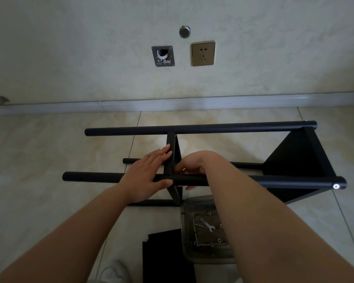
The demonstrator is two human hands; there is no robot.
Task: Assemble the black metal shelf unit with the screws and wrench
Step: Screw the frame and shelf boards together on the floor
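Head view — forward-down, near floor

round metal shelf tubes (200,128): were matte black
glazed floor tiles (49,144): were cream, mottled
square wall socket (203,53): was gold
small flat wrench (207,225): was silver

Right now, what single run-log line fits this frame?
left hand: flat on middle black metal shelf panel | right hand: at near black pole joint | small silver wrench: in clear tray

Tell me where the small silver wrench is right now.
In the head view, the small silver wrench lies inside the clear plastic container on the floor, low and right of centre, just left of the right forearm and among loose screws and washers.
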